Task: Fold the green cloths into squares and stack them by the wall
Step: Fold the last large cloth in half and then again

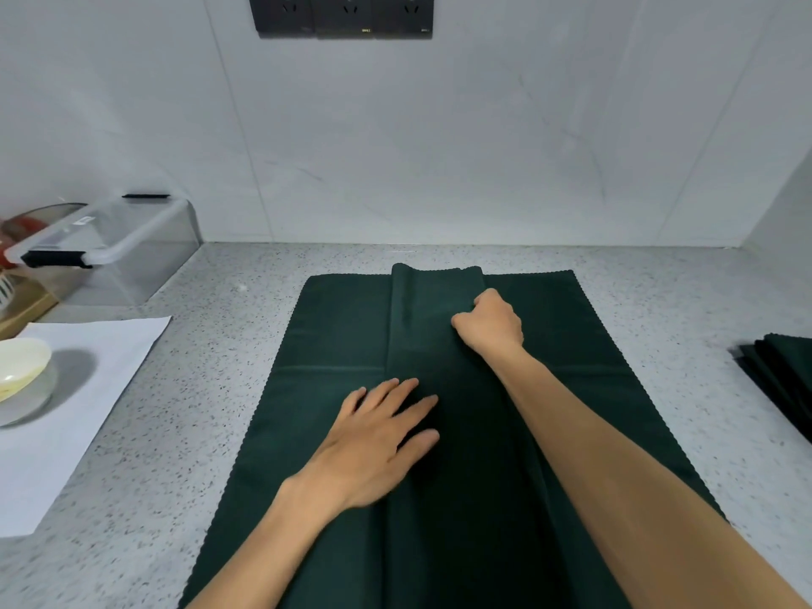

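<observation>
**Green cloth: centre pleat in hand, first fold under way**

My right hand (488, 323) is the working grip: fingers curled, pinching a raised lengthwise pleat of the green cloth (342, 327) toward 12 o'clock, near the far edge. My left hand (378, 437) lies flat at 6 o'clock from it, fingers spread and straight, pressing the cloth down on the tabletop (228, 279).

The cloth is spread out in the middle of the tabletop, its far edge near the wall (439, 147) but not touching it. A stack of dark cloths (777, 371) sits at 3 o'clock, at the frame's edge.

Judgement: early folding stage; no square yet. Next move calls for carrying the pinched pleat across evenly while the flat hand anchors, then smoothing.
</observation>
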Demonstrator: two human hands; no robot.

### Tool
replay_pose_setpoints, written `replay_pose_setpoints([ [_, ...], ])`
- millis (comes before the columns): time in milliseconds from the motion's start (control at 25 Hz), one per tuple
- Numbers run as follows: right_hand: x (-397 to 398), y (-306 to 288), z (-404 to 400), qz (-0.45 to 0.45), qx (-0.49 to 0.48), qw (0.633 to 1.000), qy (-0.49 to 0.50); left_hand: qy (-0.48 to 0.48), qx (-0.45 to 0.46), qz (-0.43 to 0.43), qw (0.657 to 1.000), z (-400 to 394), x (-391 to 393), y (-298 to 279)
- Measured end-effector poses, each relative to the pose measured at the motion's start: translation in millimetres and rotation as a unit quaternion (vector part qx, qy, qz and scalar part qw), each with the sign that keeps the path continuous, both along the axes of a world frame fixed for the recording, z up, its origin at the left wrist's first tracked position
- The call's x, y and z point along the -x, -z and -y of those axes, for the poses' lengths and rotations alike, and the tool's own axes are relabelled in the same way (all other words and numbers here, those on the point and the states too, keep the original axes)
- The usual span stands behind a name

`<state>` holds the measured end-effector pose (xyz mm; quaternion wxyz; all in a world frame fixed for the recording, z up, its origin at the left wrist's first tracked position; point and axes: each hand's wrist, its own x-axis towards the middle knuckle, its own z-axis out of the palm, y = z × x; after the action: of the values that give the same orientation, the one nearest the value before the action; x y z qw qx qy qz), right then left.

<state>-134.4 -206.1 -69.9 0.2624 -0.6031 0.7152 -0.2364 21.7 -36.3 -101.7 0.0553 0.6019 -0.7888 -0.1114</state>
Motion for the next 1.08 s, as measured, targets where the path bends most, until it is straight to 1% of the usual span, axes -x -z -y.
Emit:
replay_pose_setpoints([
  [40,0.7,-5.3,2.3,0.056,-0.022,0.998,0.021,-0.013,0.023,-0.022,0.999,14.2,-1.3,-5.5],
  [120,4.1,-12.4,7.7,0.192,-0.057,0.977,0.066,-0.059,0.059,-0.049,0.995,48.8,-4.7,-13.7],
  [160,6.1,-13.6,8.2,0.225,-0.060,0.970,0.072,-0.074,0.058,-0.042,0.995,64.4,-5.6,-15.3],
  [200,8.2,-11.6,7.9,0.221,-0.049,0.972,0.061,-0.079,0.037,-0.025,0.996,75.8,-5.2,-14.5],
  [240,10.1,-7.2,7.3,0.190,-0.025,0.981,0.038,-0.075,0.007,-0.006,0.997,82.4,-4.0,-10.6],
  [320,14.5,3.1,4.2,0.087,0.044,0.995,-0.005,-0.056,-0.030,0.022,0.998,84.6,-1.1,-0.9],
  [400,18.5,8.1,3.0,0.001,0.102,0.995,-0.013,-0.042,-0.026,0.026,0.998,84.0,2.4,5.5],
  [440,21.3,9.2,4.1,-0.021,0.118,0.993,-0.011,-0.040,-0.022,0.023,0.999,84.4,4.5,6.2],
  [680,36.7,20.1,5.9,-0.060,0.110,0.992,-0.024,-0.041,-0.027,0.037,0.998,86.0,14.2,5.8],
  [800,37.5,27.5,2.0,-0.081,0.126,0.988,-0.031,-0.035,-0.028,0.040,0.998,86.8,11.8,6.6],
  [1000,41.3,26.5,-1.0,-0.091,0.117,0.988,-0.047,-0.012,-0.023,0.030,0.999,85.6,-0.1,9.2],
  [1040,41.7,25.2,-3.8,-0.132,0.135,0.980,-0.056,-0.011,-0.012,0.038,0.999,83.7,-0.2,7.1],
  [1080,41.1,24.5,-8.6,-0.197,0.174,0.962,-0.076,-0.010,0.009,0.058,0.998,79.6,1.2,3.2],
])
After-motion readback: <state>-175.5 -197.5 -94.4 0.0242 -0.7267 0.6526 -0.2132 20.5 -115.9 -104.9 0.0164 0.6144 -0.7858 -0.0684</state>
